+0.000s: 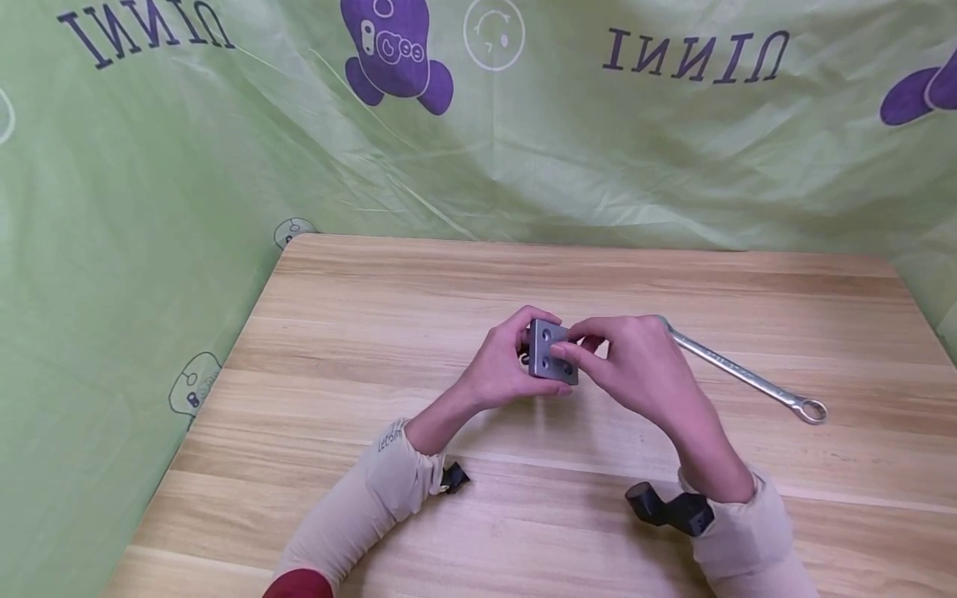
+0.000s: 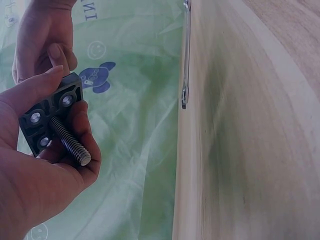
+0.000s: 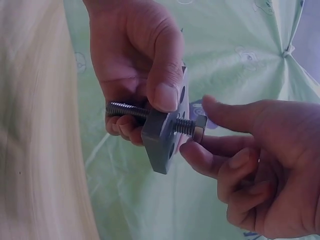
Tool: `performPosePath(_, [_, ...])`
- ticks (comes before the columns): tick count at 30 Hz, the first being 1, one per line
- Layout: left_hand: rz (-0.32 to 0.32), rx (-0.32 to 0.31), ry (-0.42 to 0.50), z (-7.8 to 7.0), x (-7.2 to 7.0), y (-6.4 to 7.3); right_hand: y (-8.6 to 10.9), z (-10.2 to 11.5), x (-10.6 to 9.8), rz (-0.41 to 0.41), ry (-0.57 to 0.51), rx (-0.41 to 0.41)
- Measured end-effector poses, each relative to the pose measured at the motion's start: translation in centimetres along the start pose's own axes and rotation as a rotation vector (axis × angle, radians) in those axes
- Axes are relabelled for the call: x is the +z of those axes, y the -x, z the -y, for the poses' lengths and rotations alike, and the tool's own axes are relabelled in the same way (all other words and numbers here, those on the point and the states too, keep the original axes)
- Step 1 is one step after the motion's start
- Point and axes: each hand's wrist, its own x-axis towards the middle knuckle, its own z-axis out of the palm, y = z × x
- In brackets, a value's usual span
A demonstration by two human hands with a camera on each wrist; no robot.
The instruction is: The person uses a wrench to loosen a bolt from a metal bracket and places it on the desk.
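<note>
My left hand [image 1: 497,365] grips a dark grey square plate [image 3: 159,135] by its edges above the table. The plate has holes near its corners and a ribbed back with metal inserts. A hex bolt [image 3: 199,130] passes through its middle. The threaded shank sticks out at the back, as the left wrist view shows, while the hex head stands off the front face with some thread showing. At that head, my right hand [image 1: 643,365] has its thumb on one side and its index finger on the other, the other fingers curled in.
A silver combination wrench [image 1: 736,370] lies on the wooden table [image 1: 374,332], right of my hands, its open end partly behind the right hand. Green printed cloth [image 1: 523,166] hangs behind the table and along its left side. Black wrist cameras [image 1: 669,508] sit at both cuffs.
</note>
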Motion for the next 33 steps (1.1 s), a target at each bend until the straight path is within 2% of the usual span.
performPosePath(3, [0.002,-0.005,-0.001,0.11,0.01,-0.04,0.03,-0.03,0.07,-0.003,-0.007,-0.010])
performPosePath(12, [-0.010,0.016,-0.015,0.06,-0.01,0.04,0.27,-0.24,0.09,-0.034,-0.035,-0.134])
performPosePath(21, [-0.005,-0.006,-0.017,-0.01,-0.02,0.14,0.24,-0.09,0.21,-0.057,-0.036,-0.211])
performPosePath(30, [-0.009,0.019,0.003,0.20,0.11,0.22,0.48,0.07,0.71,-0.126,-0.041,-0.284])
performPosePath(33, [-0.011,0.025,-0.003,0.25,0.02,0.07,0.43,-0.01,0.40,-0.133,-0.072,-0.271])
